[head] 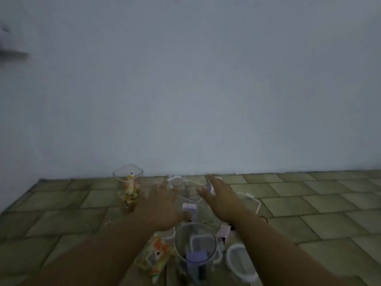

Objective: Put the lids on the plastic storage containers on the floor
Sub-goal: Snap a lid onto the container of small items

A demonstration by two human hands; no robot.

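Both arms reach forward over a cluster of clear plastic containers on the tiled floor. My left hand (162,205) is spread flat, fingers apart, holding nothing. My right hand (221,198) is also spread and empty. Between and just beyond them stands a clear container with a white rim (186,185), blurred. A tall clear container with an orange print (128,182) stands open at the left, near the wall. Closer to me stands a clear round container (195,244) with purple pieces inside. A white-rimmed lid (241,263) lies at its right, and a second lid (250,200) lies beyond my right wrist.
A plain pale wall (185,89) rises right behind the containers. Another orange-printed container (157,255) lies on its side under my left forearm. Small purple clip pieces (223,231) sit among the containers. Tiled floor (319,203) stretches to the right and to the left.
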